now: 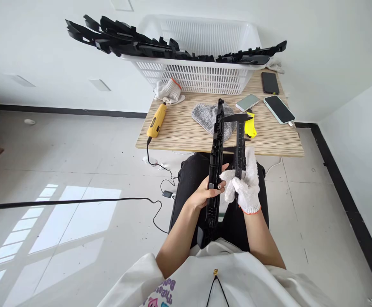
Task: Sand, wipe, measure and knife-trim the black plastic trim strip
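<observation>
My bare left hand [207, 191] grips a long black plastic part [216, 157] near its lower half, holding it upright over my lap. A white knitted glove with an orange cuff covers my right hand [244, 187], which is closed around a black caliper [239, 147]. The caliper stands just right of the plastic part, and its upper jaw reaches left to the part's edge. Behind the part's upper end lies a grey fluffy cloth [203, 116] on the wooden table [186, 138].
A white basket [199, 76] at the table's back holds several black parts [135, 44]. On the table are a yellow corded tool [157, 121], white gloves [168, 91], a yellow object [250, 126], a phone [279, 109], a black device [269, 82] and a pale case [247, 102].
</observation>
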`<state>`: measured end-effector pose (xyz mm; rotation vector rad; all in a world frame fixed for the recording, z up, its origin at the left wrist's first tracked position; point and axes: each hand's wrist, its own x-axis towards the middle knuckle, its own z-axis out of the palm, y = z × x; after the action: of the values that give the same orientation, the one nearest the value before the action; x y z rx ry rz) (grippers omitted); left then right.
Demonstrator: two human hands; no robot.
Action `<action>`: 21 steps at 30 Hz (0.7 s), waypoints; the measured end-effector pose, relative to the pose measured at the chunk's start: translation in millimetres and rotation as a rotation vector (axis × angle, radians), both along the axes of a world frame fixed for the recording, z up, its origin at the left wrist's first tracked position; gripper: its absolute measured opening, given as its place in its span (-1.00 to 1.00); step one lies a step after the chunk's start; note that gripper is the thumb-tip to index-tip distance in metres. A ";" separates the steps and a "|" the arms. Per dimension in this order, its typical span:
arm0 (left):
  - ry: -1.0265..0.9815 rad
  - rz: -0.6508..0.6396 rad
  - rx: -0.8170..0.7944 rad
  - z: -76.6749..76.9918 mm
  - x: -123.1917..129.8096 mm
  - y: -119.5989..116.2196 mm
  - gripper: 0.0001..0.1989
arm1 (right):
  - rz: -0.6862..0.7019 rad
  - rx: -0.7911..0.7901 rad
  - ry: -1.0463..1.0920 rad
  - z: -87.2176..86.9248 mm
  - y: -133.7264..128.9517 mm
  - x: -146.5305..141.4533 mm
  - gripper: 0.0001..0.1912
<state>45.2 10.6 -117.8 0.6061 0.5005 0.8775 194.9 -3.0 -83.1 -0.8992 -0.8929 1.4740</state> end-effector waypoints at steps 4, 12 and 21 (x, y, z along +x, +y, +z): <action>-0.075 -0.039 -0.023 2.4 -4.3 -1.9 -0.16 | -0.048 -0.050 0.000 8.9 -1.4 -0.3 -0.04; 0.056 0.168 -0.137 -10.4 4.9 1.7 -0.50 | -0.114 -0.216 -0.116 26.2 0.3 -10.1 -0.39; 0.027 0.236 -0.273 -6.0 12.2 9.2 -0.45 | -0.087 -0.396 -0.239 9.7 -58.7 -7.6 -0.57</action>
<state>57.4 19.8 -123.7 0.3125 0.7132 1.0040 187.2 -61.6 -73.4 -1.4126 -0.7304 1.5148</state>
